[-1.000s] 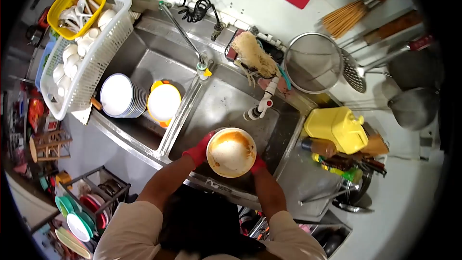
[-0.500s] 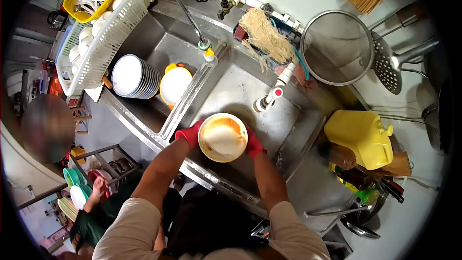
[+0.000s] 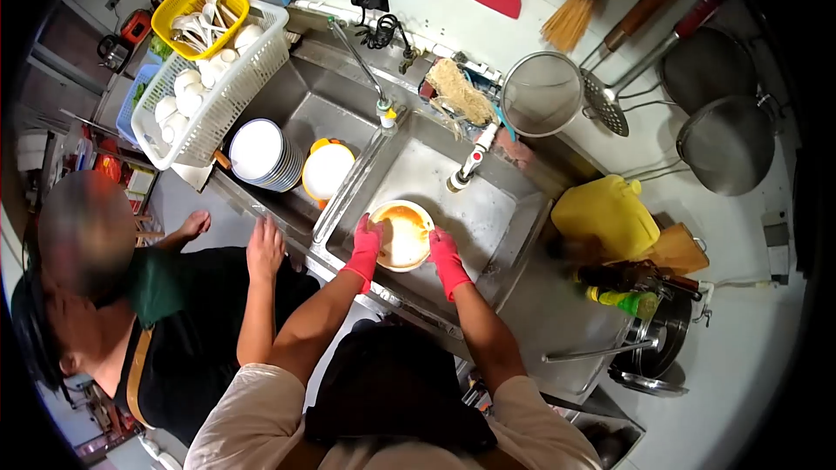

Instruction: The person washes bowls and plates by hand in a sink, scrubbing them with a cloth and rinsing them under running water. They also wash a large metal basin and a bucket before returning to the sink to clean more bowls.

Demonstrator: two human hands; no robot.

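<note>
A white bowl [image 3: 406, 242] with orange-brown residue inside tilts over the right sink basin [image 3: 501, 187]. My left hand [image 3: 366, 245], in a red rubber glove, grips the bowl's left rim. On the opposite side my right hand [image 3: 445, 254], gloved the same way, holds the right rim with the thumb over the edge. Just beyond the bowl is a white pipe with a red-marked fitting [image 3: 470, 164]. In the left basin sit a stack of white plates [image 3: 259, 152] and an orange-handled container with a white inside [image 3: 328, 171].
A white basket [image 3: 222, 78] of cups and a yellow basket [image 3: 178, 13] of spoons stand at upper left. A faucet [image 3: 361, 65] rises between the basins. Strainers [image 3: 542, 94] hang at right, above a yellow jug [image 3: 610, 218]. A co-worker [image 3: 200, 305] stands close at my left.
The bowl has gone lower and farther into the basin, and my hands have shifted onto its rim. The co-worker has come nearer on the left, hands raised by the sink.
</note>
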